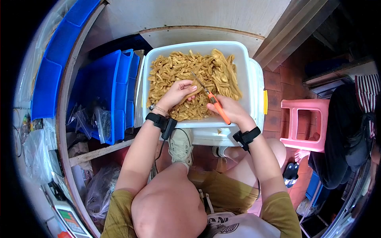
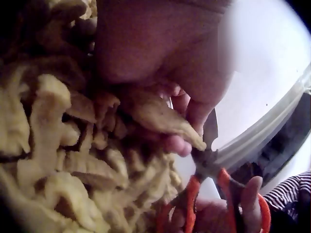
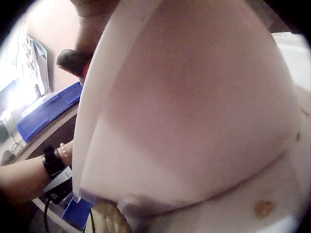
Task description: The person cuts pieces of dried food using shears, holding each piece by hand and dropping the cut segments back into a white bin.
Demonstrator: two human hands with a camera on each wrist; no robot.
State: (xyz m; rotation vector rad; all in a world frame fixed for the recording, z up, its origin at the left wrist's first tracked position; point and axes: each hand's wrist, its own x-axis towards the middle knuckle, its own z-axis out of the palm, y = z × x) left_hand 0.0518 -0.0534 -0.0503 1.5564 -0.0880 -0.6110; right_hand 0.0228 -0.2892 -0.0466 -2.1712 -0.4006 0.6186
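Observation:
In the head view my left hand [image 1: 177,94] is over a white bin [image 1: 241,59] of yellow-brown, limp food strips [image 1: 170,71]. Its thumb and fingers pinch one brownish strip [image 2: 155,112], which tapers towards the fingertips in the left wrist view. My right hand [image 1: 232,110] grips scissors [image 1: 214,102] with orange handles, fingers through the loops. The dark blades lie right beside the tip of the pinched strip. In the right wrist view the bin's wall [image 3: 194,107] hides most of the right hand.
Blue bins [image 1: 119,91] with plastic bags stand on the left. The white bin rests on a white lid-like surface [image 1: 214,138] above my shoe [image 1: 181,144]. A pink stool [image 1: 305,104] and another person's dark-clothed body [image 1: 341,119] are to the right.

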